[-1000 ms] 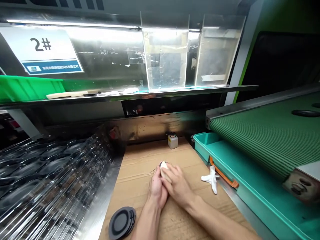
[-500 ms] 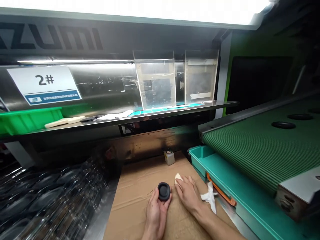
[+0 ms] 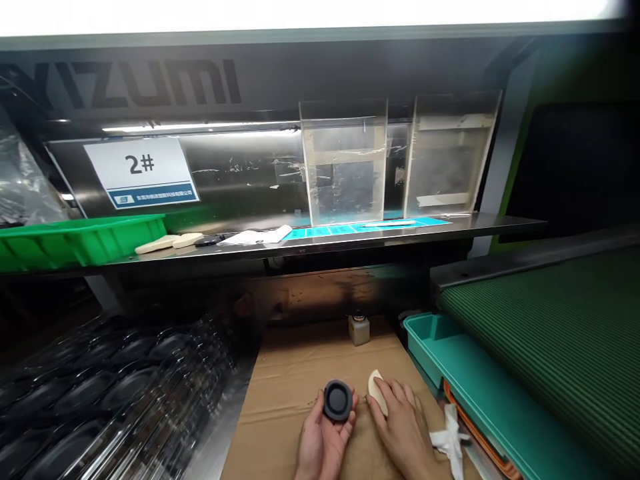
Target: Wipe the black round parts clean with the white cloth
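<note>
We are cradling a black rubber disc [image 3: 337, 401] in our half-curled left hand [image 3: 323, 448], while our right hand [image 3: 403, 427] is pinching what seems a cream sponge [image 3: 378, 392].

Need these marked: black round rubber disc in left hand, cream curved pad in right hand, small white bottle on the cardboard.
Black round rubber disc [image 3: 337, 401], head view, point on its centre.
Cream curved pad [image 3: 377, 391], head view, point on its exposed face.
Small white bottle [image 3: 359, 331], head view, point on its body.
</note>
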